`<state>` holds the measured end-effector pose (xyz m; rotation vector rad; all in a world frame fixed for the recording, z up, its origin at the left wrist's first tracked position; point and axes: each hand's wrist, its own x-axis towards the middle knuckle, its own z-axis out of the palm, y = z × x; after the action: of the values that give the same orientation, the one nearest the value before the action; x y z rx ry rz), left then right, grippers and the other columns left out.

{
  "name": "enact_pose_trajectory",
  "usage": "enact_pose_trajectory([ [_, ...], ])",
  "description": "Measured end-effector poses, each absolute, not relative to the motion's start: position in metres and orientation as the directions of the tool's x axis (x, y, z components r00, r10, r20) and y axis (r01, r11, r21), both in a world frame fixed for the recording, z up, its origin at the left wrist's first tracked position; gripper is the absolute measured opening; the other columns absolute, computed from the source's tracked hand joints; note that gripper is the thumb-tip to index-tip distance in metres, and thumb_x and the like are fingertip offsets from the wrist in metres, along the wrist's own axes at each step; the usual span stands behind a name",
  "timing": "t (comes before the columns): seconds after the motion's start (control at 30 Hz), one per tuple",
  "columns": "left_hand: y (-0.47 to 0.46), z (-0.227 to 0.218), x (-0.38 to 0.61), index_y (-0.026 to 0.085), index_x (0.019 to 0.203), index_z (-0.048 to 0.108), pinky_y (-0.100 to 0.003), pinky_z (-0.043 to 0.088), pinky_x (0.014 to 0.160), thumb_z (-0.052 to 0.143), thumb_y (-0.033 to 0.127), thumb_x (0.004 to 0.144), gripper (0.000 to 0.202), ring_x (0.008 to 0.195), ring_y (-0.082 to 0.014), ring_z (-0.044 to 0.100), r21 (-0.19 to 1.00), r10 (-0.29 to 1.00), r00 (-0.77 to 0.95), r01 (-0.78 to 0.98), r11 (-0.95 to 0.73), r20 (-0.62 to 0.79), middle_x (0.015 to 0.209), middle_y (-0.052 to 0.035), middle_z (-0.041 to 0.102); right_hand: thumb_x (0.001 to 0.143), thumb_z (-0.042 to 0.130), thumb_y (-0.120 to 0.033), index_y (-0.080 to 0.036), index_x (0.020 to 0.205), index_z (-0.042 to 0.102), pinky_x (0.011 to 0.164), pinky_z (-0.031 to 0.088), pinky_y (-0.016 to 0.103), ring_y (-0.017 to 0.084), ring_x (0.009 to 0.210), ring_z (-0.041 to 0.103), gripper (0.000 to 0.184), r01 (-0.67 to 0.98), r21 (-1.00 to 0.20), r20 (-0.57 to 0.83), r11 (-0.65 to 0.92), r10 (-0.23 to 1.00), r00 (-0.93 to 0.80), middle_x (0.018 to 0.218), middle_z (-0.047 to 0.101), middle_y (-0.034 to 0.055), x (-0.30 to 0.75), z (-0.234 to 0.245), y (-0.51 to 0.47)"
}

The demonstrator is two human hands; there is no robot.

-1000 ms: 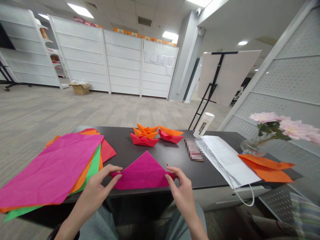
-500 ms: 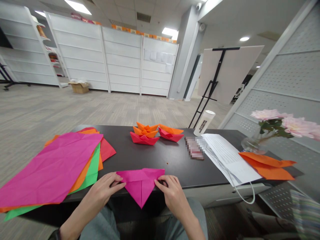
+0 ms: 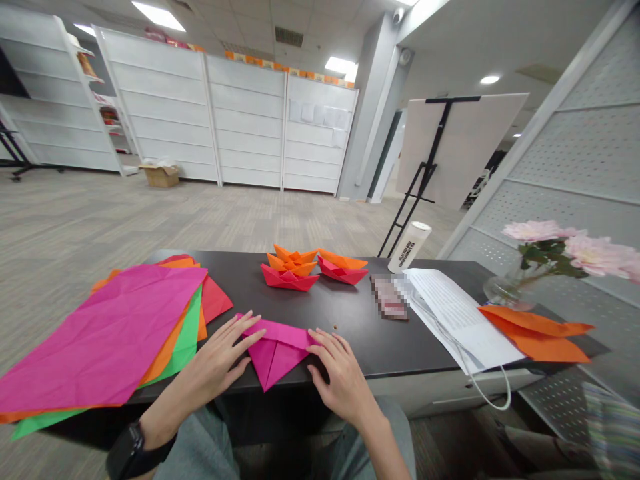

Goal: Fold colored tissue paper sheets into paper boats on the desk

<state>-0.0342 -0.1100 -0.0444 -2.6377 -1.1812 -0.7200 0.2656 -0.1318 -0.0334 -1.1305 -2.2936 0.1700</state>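
A folded magenta paper triangle (image 3: 277, 349) lies on the dark table (image 3: 345, 320) near its front edge, its tip pointing toward me. My left hand (image 3: 225, 357) lies flat on the paper's left part, fingers stretched out. My right hand (image 3: 337, 373) rests flat on its right corner, fingers spread. Neither hand grips anything.
A stack of large magenta, green, orange and red sheets (image 3: 115, 327) covers the table's left. Several folded red and orange paper boats (image 3: 305, 267) sit at the back. White printed papers (image 3: 450, 313), orange sheets (image 3: 535, 333), a white cylinder (image 3: 410, 247) and a vase of pink flowers (image 3: 540, 257) are at the right.
The magenta triangle has been flipped so its tip points toward me and slid back onto the table. Both hands went from pinching its corners to lying flat on it.
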Motion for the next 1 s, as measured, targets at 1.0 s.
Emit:
enact_pose_trajectory([
  [1.0, -0.079, -0.041, -0.021, 0.018, 0.103, 0.057, -0.03, 0.055, 0.073, 0.083, 0.036, 0.063, 0.052, 0.078, -0.0166, 0.066, 0.998, 0.999, -0.033, 0.054, -0.011, 0.013, 0.086, 0.0014, 0.061, 0.065, 0.081, -0.049, -0.015, 0.099, 0.073, 0.07, 0.053, 0.033, 0.023, 0.073, 0.07, 0.048, -0.083, -0.994, -0.052, -0.064, 0.988, -0.147, 0.081, 0.076, 0.0069, 0.26, -0.043, -0.081],
])
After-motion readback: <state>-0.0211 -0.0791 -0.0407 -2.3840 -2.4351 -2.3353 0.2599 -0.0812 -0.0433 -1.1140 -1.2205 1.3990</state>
